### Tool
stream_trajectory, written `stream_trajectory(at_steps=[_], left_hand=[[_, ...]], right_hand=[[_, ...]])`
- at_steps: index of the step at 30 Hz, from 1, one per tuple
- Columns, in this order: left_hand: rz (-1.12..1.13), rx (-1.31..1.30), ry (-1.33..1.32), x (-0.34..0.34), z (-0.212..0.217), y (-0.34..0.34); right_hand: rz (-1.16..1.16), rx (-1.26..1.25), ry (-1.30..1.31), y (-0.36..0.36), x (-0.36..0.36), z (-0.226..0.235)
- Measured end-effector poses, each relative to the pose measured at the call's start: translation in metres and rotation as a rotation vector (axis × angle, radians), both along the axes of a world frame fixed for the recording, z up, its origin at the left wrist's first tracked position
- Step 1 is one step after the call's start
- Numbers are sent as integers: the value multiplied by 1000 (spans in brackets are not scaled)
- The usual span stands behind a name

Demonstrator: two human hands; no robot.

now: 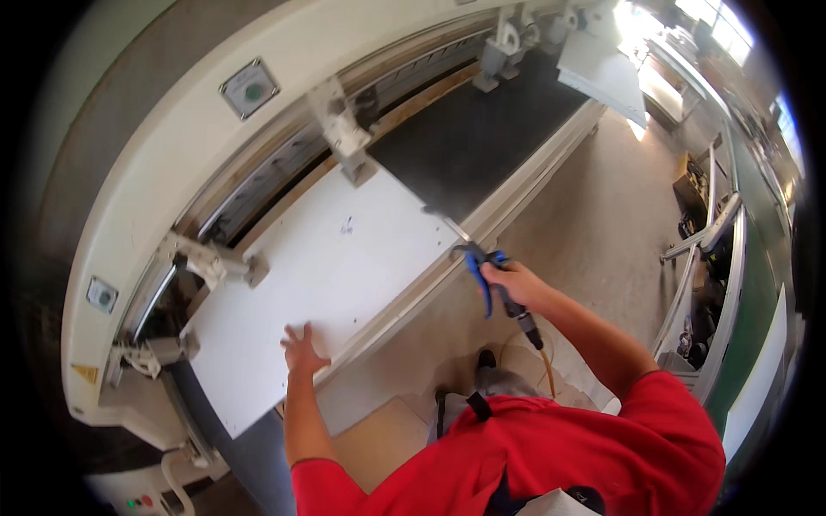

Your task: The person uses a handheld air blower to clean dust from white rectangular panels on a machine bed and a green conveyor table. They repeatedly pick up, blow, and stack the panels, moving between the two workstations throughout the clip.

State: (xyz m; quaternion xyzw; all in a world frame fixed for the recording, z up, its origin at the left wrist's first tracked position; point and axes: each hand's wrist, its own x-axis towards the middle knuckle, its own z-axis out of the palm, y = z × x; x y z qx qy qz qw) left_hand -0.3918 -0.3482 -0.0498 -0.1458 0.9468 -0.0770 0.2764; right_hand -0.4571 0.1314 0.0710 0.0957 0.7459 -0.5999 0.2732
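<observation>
A large white panel (292, 267) lies flat on the dark machine bed (482, 138), with several small dark holes near its edges and a mark on its face. My left hand (304, 348) is over the panel's near edge, its fingers spread; whether it touches the surface I cannot tell. In my right hand (516, 282) is a blue and black air blow gun (478, 267), its thin nozzle pointing at the panel's right end. A yellowish hose (548, 371) runs down from the gun's handle. Metal clamps (348, 146) of the machine stand along the panel's far edge.
The machine's cream frame (155, 181) curves along the far side, carrying a green button (253, 91). Another white panel (602, 73) sits at the bed's far right end. To my right stands a metal-framed rack (714, 232) beside a green surface (761, 344).
</observation>
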Motion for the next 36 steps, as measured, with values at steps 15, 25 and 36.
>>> stream_trajectory(at_steps=[15,25,36], left_hand=[[-32,378,470,161,-61,16],[411,761,306,490,-103,142],[686,825,707,501,-57,166]], right_hand=[[-7,-69,-235,-56,183,-54],[-448,-95,-217,-13,91,-81],[848,28,-68,-287,236,-65]])
